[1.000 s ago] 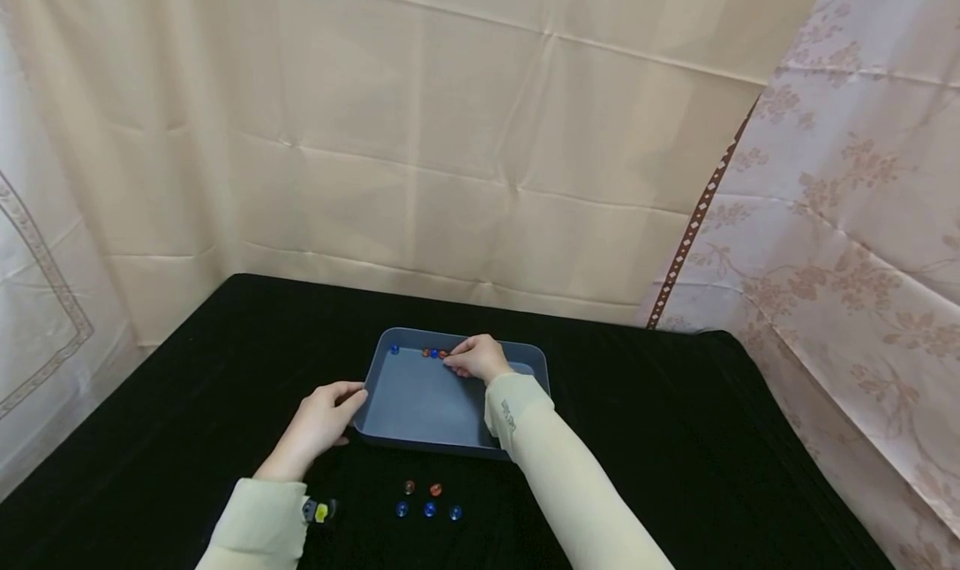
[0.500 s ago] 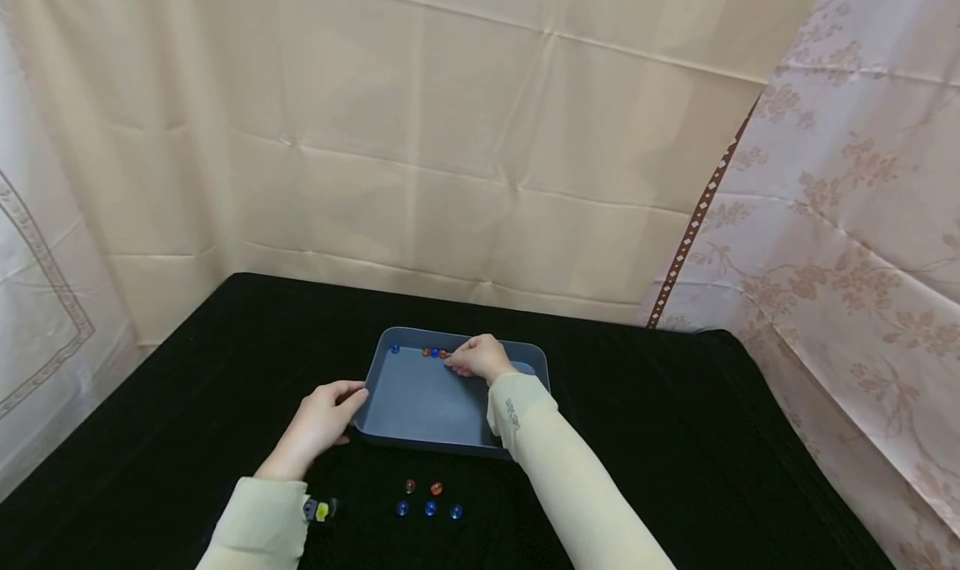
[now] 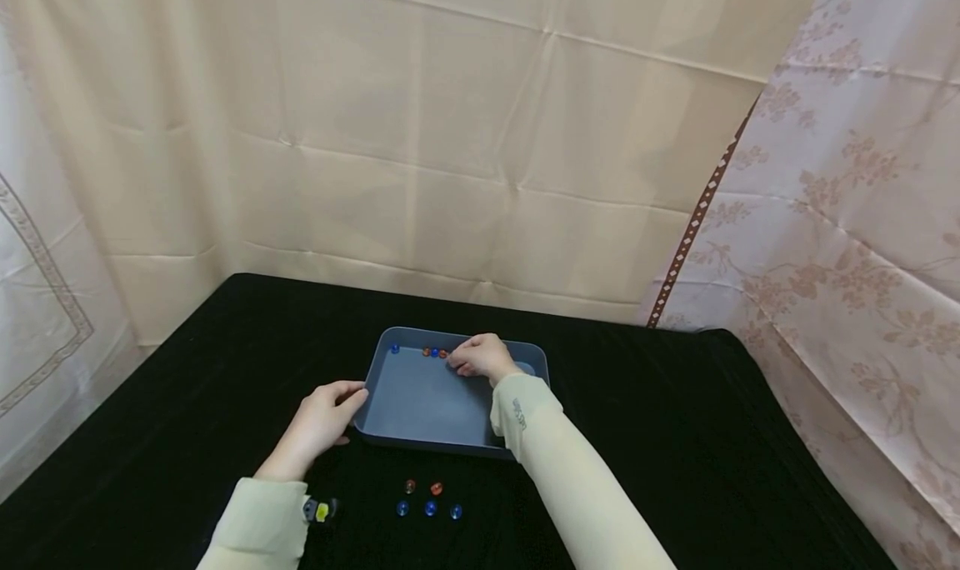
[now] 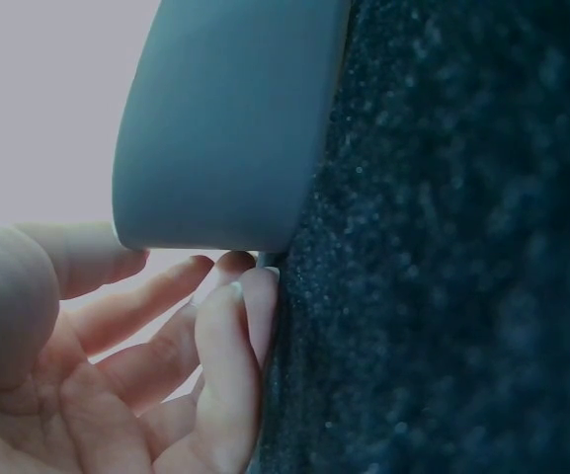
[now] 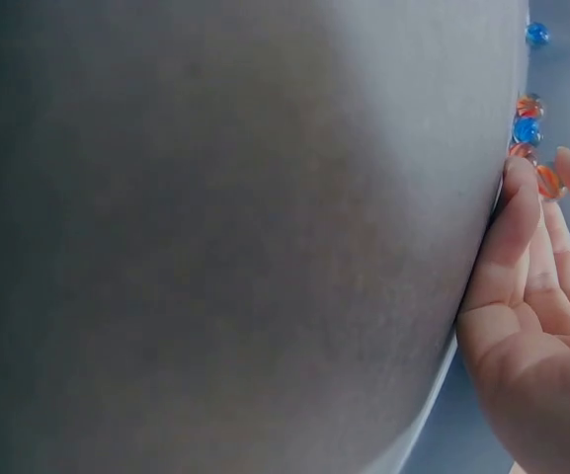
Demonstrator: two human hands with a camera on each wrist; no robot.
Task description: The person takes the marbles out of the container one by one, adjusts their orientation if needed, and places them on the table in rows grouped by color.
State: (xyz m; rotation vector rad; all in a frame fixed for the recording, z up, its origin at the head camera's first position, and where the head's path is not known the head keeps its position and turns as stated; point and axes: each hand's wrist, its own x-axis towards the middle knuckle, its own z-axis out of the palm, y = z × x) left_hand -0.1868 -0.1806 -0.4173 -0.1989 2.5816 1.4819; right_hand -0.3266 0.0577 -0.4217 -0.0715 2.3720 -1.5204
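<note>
A blue-grey rectangular tray (image 3: 431,407) lies on the black cloth. My left hand (image 3: 322,420) holds its left end; in the left wrist view the thumb is at the rim and curled fingertips (image 4: 257,286) are low against the tray wall (image 4: 225,128). Over the tray's far side, my right hand (image 3: 482,357) pinches an orange-striped glass marble (image 5: 549,183) between thumb and fingers. Right beside those fingers, along the far wall, sit an orange marble (image 3: 426,352), a blue marble (image 3: 434,353) and a reddish marble (image 3: 442,354) in a row. A separate blue marble (image 3: 395,349) is near the far left corner.
Several more marbles lie on the black cloth (image 3: 675,453) in front of the tray, among them a reddish one (image 3: 437,488) and a blue one (image 3: 431,508). A cream curtain (image 3: 450,178) hangs behind the table, with a floral curtain (image 3: 847,245) at the right.
My right hand and forearm have shifted slightly right along the far wall, away from the row of marbles. The left hand, the tray and the visible marbles have stayed put.
</note>
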